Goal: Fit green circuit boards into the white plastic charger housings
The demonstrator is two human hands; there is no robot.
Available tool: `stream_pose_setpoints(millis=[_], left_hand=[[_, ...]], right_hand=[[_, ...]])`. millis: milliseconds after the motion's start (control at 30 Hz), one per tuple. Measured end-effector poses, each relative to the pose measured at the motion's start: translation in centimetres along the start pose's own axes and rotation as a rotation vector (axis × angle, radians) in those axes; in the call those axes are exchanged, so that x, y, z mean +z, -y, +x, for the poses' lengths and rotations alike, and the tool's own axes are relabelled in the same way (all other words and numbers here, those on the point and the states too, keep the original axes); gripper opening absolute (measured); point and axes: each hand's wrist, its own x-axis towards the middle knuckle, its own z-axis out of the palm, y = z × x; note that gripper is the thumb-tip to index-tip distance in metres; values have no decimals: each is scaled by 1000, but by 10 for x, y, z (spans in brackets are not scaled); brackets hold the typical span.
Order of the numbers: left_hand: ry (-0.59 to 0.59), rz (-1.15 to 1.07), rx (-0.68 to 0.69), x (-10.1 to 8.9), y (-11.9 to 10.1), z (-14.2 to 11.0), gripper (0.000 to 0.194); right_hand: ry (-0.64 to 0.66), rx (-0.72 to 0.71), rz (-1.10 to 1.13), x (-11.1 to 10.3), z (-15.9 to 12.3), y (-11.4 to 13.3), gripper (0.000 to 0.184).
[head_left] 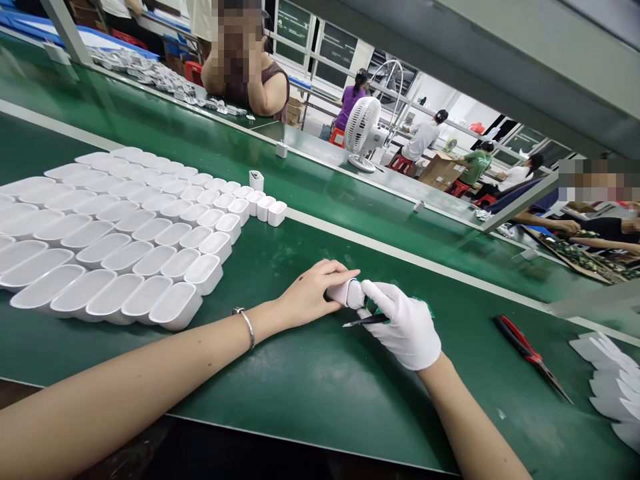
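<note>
My bare left hand (313,293), with a bracelet at the wrist, is closed over a small white plastic case (346,293) resting on the green conveyor belt (300,380). My right hand (403,323) wears a white glove and pinches the other end of the same case. A thin dark pointed tool (365,321) lies under the gloved fingers, held against the palm. Rows of several white oval plastic shells (115,233) stand open side up to the left of my hands.
Red-handled pliers (530,353) lie on the belt to the right, beside a stack of white sheets (610,383). A white desk fan (364,133) stands on the far rail. A seated person (250,73) faces me across the belt; other workers sit farther back.
</note>
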Motion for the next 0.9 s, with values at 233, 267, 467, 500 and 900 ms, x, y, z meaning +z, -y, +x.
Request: stream_pose_setpoints(millis=[233, 267, 467, 500, 900], left_hand=[[15, -12, 23, 0, -1, 0, 67], [27, -9, 30, 0, -1, 0, 67], [35, -3, 31, 2, -1, -1, 67], [29, -7, 23, 2, 0, -1, 67], [47, -42, 4, 1, -1, 0, 64]], right_hand=[[3, 131, 183, 0, 2, 6, 59], [25, 131, 217, 0, 2, 6, 64], [137, 158, 223, -4, 5, 3, 49], [130, 177, 230, -4, 4, 3, 48], [161, 170, 272, 1, 0, 0, 68]])
